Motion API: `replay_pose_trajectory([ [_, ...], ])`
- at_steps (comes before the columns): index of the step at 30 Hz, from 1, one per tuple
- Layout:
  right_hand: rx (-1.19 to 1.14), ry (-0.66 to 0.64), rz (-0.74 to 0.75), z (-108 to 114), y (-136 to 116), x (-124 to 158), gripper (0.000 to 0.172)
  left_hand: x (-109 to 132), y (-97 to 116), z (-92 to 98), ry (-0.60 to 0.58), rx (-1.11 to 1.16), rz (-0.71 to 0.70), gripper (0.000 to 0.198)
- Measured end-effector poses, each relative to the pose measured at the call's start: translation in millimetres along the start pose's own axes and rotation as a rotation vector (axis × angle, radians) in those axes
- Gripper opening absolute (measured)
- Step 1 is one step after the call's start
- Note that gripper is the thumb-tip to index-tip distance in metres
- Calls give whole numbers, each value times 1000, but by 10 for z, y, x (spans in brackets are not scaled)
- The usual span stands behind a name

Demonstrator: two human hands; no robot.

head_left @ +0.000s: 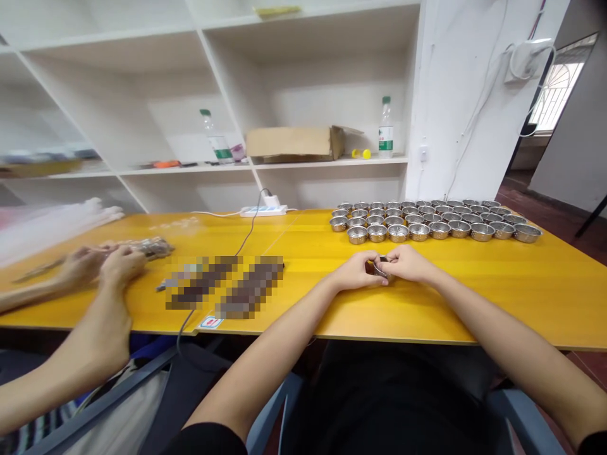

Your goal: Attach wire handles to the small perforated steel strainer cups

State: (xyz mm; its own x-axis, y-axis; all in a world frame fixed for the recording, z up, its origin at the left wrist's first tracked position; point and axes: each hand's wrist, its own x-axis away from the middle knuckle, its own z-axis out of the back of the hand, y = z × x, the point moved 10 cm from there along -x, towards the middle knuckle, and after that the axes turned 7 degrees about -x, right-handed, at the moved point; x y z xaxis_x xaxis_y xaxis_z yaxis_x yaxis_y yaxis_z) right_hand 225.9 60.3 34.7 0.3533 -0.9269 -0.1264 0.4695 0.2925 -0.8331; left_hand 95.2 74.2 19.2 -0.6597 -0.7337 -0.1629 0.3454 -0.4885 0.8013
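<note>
- One small stainless steel bowl [380,268] is grasped between the left hand [356,270] and the right hand [408,263], with the fingers of both curled closely around it.
- This bowl is held over the yellow counter [531,297], near the front edge and right of the middle.
- Several rows of matching bowls [420,231] are set out toward the back right corner of the counter, well apart from the hands.
- Two hands of a co-worker [122,265] are seen at the left end, clasping a long brownish bundle [152,248] whose contents cannot be told.
- Two pixelated strips [251,287] are laid side by side near the front edge, between the co-worker's hands and the bowl; what they are cannot be told.
- A white power strip [263,211] is placed along the back edge.
- A cardboard box [289,143] and a plastic bottle [386,129] are stood on a white shelf [327,162] behind the counter.
</note>
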Motion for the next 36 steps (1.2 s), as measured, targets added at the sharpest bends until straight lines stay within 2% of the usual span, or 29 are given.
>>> replay_pose_trajectory([
  [5,-1,-22,96,63,-75,16,47,-4,72,40,32,-17,-62,66],
  [8,-16,-45,183,106,-83,14,51,-8,80,77,76,26,-96,77],
  [11,-98,10,262,206,-47,-23,45,-37,22,73,82,71,-106,92],
  [13,-130,111,295,324,9,-62,34,-65,-40,84,91,66,-108,103],
  [17,-88,201,296,442,141,-146,24,-115,-157,114,93,-37,-125,118],
  [22,-25,187,293,446,210,-197,8,-143,-192,123,86,-112,-157,126],
  [28,-60,204,303,447,272,-248,10,-161,-150,89,44,-100,-170,140],
  [36,-256,120,206,360,589,-405,20,-145,-92,83,61,-94,-197,138],
])
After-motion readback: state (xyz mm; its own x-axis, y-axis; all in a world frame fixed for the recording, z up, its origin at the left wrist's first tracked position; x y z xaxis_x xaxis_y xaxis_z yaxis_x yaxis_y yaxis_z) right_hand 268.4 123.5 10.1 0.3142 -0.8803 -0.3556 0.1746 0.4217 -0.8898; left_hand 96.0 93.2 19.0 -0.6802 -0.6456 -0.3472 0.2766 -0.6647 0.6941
